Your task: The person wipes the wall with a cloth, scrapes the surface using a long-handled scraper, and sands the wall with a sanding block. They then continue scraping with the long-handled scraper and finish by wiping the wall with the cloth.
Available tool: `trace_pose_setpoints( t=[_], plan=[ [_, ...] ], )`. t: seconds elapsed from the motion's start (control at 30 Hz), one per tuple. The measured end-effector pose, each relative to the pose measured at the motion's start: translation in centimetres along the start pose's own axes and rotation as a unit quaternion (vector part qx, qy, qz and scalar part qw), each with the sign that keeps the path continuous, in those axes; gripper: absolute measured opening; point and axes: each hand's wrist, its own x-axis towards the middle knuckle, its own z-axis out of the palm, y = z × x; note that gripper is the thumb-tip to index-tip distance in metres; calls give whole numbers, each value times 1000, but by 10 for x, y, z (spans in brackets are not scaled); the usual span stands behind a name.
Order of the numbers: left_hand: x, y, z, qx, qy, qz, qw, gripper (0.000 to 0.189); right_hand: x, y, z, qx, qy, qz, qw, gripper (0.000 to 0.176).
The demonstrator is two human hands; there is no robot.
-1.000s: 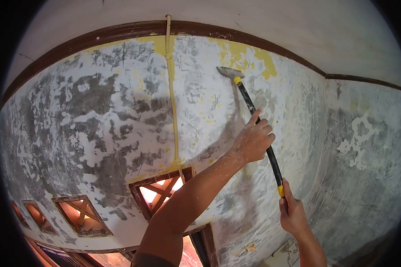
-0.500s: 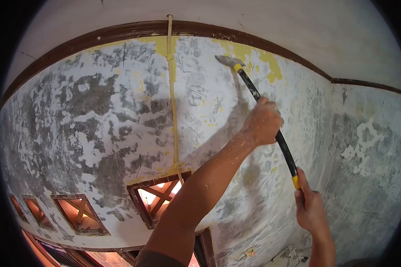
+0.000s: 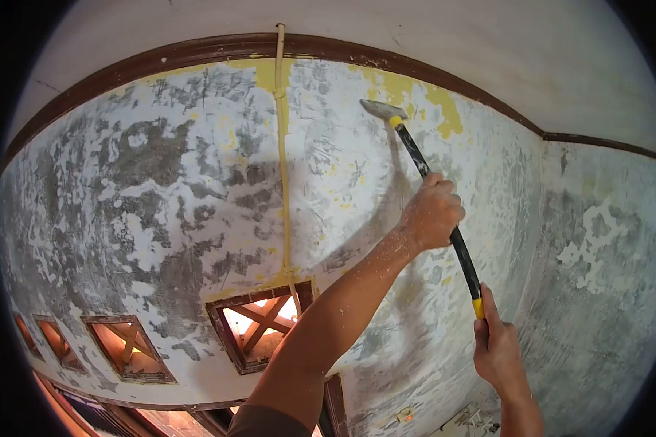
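A long-handled scraper [image 3: 462, 256] with a black shaft, yellow collars and a broad metal head slants up across the wall. My left hand [image 3: 435, 211] is wrapped round the middle of the shaft, with white flecks on the forearm. Lower down, my right hand [image 3: 497, 353] grips the bottom end by its yellow collar, thumb along the handle. The scraper's head lies close to the wall [image 3: 342, 156], just below a yellow paint patch [image 3: 444, 113]; whether its edge touches cannot be made out.
A thin cream pipe [image 3: 283, 182] runs down the wall from the brown trim [image 3: 328, 46]. Cross-braced vent openings [image 3: 217, 329] line the lower wall. A socket box [image 3: 404, 415] sits low down. Another wall [image 3: 605, 291] meets this one at the right corner.
The scraper's head has shifted slightly down and to the right. Both hands have moved a little downward with it, the right hand also to the left. Both keep their hold.
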Motion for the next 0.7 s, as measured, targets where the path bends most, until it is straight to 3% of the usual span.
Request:
trace_pose_setpoints(
  t=[0.13, 0.47, 0.6, 0.7],
  plan=[
    [-1, -7, -2, 1, -35, 5, 999, 10, -1, 5, 14, 15, 11, -23, 1000, 60],
    [4, -9, 5, 16, -44, 9, 999, 8, 16, -2, 6, 4, -1, 55, 998, 59],
    [3, -16, 1, 12, -37, 25, 999, 6, 12, 6, 21, 22, 45, -33, 998, 60],
    [14, -24, 2, 53, -65, 21, 996, 7, 28, 5, 15, 13, 23, 14, 1000, 60]
  ],
)
